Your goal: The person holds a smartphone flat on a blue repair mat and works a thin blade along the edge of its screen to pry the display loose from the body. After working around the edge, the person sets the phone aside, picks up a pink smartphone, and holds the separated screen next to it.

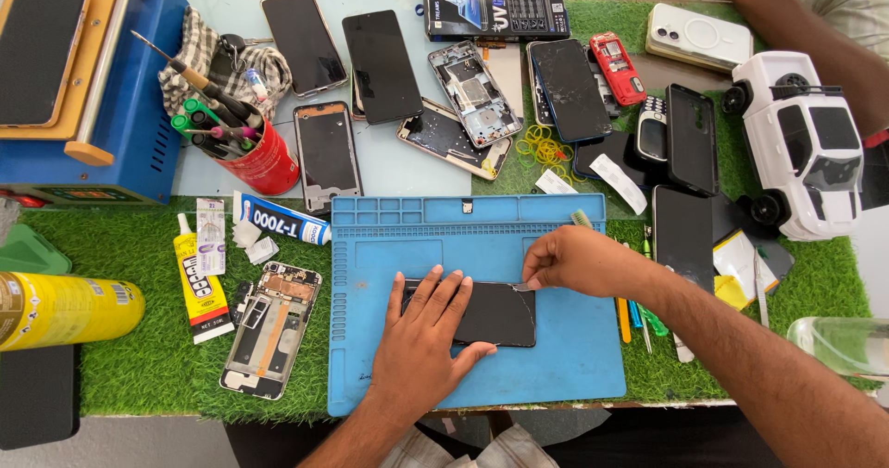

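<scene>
A black phone screen (505, 315) lies flat on a blue work mat (565, 366). My left hand (421, 338) presses down on its left half with fingers spread. My right hand (574, 260) pinches the screen's upper right corner between thumb and forefinger; whether it holds a small tool or a film tab there I cannot tell.
Green turf covers the table. An opened phone body (270, 327), glue tubes (201, 283) and a yellow can (65, 309) lie left. Several phones and a red tool cup (264, 158) sit behind. A blue machine (83, 88) stands far left, a white toy truck (801, 144) right. Another person's arm (796, 33) is at the top right.
</scene>
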Demonstrator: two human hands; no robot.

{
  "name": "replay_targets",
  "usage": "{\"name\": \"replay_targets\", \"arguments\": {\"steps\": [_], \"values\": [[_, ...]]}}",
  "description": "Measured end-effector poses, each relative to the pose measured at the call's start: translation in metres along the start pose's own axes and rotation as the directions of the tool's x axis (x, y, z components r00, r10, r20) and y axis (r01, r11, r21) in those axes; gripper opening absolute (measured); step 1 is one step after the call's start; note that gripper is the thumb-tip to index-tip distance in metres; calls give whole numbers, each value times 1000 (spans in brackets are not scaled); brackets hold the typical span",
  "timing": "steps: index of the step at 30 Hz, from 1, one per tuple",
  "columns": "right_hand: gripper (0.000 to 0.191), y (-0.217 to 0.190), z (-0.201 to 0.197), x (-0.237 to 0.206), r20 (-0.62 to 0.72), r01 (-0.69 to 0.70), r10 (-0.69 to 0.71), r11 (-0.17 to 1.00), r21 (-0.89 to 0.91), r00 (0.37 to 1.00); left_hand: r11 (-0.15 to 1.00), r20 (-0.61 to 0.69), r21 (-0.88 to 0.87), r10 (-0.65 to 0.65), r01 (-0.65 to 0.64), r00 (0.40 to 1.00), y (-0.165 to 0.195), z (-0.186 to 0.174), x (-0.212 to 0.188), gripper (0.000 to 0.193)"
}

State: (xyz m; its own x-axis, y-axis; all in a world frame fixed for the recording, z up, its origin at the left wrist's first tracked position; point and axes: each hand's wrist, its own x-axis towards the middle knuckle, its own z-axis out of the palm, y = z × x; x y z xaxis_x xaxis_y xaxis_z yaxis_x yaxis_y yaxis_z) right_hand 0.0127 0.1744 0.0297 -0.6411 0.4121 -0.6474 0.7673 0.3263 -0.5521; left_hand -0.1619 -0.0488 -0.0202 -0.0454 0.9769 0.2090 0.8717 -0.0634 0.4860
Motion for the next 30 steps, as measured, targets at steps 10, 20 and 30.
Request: {"name": "replay_targets", "arguments": {"steps": [10,20,30], "values": [[11,-11,5,-10,-47,-4,-1,994,-109,999,1000,14,-1,-5,5,1000,1,3,0,85],[8,-15,10,-15,-83,60,-69,992,-114,994,1000,-6,-4,1,-1,1000,4,-4,-2,84],[9,-21,1,13,33,123,-119,931,-343,992,1000,8,4,7,-7,1000,-3,-2,2,84]]}}
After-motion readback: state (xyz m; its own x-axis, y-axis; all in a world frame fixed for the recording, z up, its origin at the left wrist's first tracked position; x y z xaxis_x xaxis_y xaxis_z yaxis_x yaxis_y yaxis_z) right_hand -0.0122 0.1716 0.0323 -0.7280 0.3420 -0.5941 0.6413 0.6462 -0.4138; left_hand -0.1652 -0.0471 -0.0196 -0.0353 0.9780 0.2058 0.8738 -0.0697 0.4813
